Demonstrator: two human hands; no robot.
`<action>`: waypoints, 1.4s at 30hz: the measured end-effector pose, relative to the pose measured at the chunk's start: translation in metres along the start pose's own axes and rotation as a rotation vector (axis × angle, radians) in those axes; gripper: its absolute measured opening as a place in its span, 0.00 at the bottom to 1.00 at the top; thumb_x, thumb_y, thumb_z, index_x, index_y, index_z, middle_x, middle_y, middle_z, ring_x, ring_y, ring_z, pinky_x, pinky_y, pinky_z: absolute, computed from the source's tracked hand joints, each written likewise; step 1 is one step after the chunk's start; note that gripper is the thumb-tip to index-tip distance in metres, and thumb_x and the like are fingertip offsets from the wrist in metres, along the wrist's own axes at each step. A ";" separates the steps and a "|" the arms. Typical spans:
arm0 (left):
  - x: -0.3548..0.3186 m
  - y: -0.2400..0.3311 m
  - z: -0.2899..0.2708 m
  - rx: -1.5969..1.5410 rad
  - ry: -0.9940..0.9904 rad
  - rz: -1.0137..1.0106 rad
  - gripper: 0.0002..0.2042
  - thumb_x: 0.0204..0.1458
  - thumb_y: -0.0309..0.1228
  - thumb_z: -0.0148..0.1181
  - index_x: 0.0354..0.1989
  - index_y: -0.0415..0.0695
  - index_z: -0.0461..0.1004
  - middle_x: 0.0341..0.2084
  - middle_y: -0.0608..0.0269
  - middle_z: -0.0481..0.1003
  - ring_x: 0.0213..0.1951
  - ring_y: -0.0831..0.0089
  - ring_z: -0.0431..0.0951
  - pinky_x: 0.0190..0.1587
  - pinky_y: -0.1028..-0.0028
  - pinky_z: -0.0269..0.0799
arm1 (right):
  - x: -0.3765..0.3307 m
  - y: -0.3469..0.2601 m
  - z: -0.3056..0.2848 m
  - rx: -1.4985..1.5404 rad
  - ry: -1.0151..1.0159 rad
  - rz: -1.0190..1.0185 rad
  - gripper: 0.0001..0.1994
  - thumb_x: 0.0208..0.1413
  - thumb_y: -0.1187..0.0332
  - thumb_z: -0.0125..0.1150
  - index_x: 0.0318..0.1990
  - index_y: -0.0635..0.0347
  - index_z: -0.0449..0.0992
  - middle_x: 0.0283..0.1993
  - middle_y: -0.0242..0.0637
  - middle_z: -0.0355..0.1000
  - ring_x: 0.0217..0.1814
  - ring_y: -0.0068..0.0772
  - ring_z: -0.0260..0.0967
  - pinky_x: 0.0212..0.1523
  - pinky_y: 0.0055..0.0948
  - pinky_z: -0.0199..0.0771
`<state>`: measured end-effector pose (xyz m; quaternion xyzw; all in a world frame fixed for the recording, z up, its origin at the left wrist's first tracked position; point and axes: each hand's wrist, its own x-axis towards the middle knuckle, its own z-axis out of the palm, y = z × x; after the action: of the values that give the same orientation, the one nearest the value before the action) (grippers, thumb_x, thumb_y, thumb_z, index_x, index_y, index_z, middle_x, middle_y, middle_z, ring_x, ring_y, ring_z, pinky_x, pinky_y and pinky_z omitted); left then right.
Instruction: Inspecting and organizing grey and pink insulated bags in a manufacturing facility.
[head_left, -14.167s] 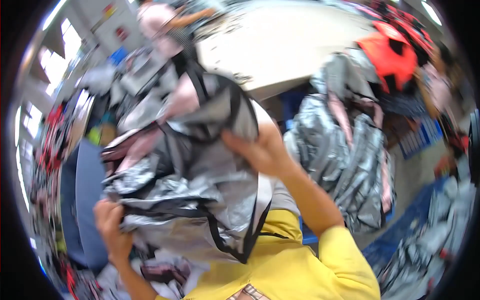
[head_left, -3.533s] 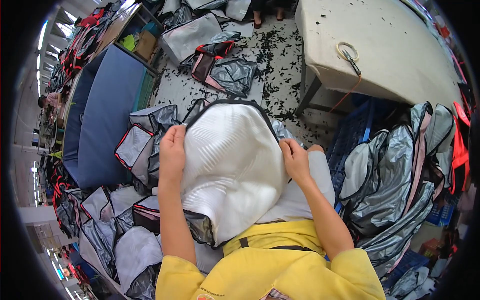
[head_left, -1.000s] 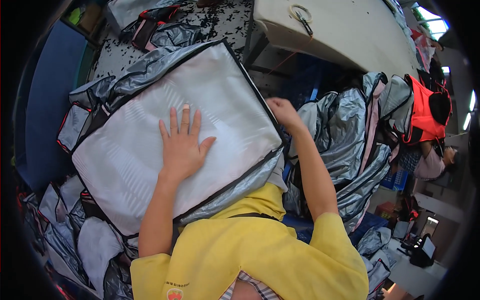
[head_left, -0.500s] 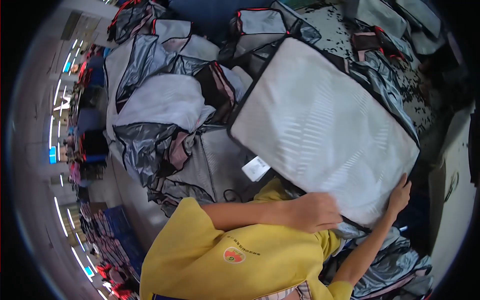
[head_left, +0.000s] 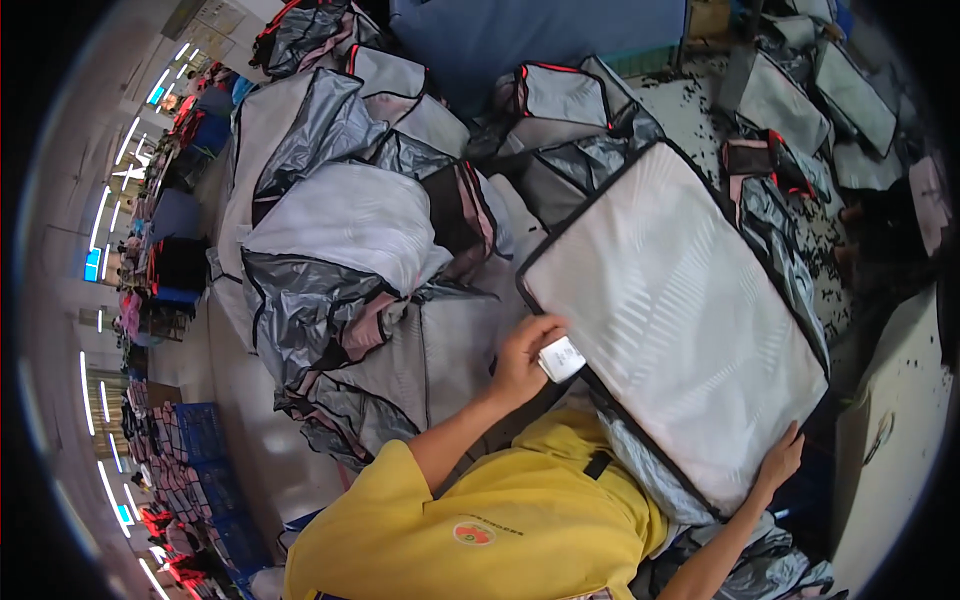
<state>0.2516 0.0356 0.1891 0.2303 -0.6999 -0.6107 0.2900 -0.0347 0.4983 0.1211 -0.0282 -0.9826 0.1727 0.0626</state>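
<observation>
A large rectangular sewn fabric bag [head_left: 680, 320], pale grey with black binding, lies slanted in front of me. A small white label [head_left: 561, 359] sticks out from its left long edge. My left hand [head_left: 525, 362] is closed there, thumb and fingers pinched at the label; the exact grip is partly hidden. At the lower right corner, my right hand [head_left: 780, 460] holds the bag's bound edge, with the fingers partly out of sight. Silvery lining [head_left: 645, 465] hangs from the bag's near side, against my yellow shirt.
A heap of similar grey and silver bags [head_left: 340, 220] covers the work surface on the left. More bags [head_left: 780, 100] lie at the far right, among dark scraps on the floor. A pale board [head_left: 890, 420] stands to my right. Blue crates [head_left: 205, 440] are stacked at the left.
My left hand has moved left and away from me, from the bag's near edge to the label. The bag has shifted slightly in view, and my right hand stays at its corner.
</observation>
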 end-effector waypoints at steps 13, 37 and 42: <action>0.000 0.001 0.008 -0.135 -0.018 -0.206 0.12 0.63 0.17 0.61 0.54 0.38 0.77 0.37 0.70 0.80 0.40 0.87 0.77 0.44 0.81 0.73 | -0.019 -0.091 -0.009 -0.168 0.128 -0.547 0.17 0.64 0.73 0.62 0.59 0.69 0.74 0.61 0.55 0.72 0.63 0.58 0.69 0.66 0.48 0.68; 0.014 0.021 0.006 -0.316 -0.025 -0.583 0.08 0.66 0.28 0.62 0.49 0.41 0.73 0.40 0.65 0.79 0.42 0.80 0.79 0.45 0.74 0.78 | -0.101 -0.363 0.029 0.981 -1.429 -0.368 0.12 0.68 0.68 0.62 0.52 0.65 0.82 0.35 0.31 0.79 0.31 0.17 0.71 0.38 0.24 0.75; 0.018 0.012 0.021 -0.288 0.042 -0.598 0.08 0.65 0.32 0.65 0.45 0.45 0.73 0.38 0.68 0.79 0.38 0.81 0.78 0.43 0.74 0.79 | -0.104 -0.360 0.029 1.027 -1.381 -0.331 0.09 0.68 0.68 0.65 0.50 0.62 0.82 0.34 0.25 0.76 0.30 0.12 0.67 0.32 0.18 0.71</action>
<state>0.2242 0.0401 0.2010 0.3947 -0.5015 -0.7567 0.1420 0.0519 0.1423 0.2056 0.2572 -0.5931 0.5609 -0.5171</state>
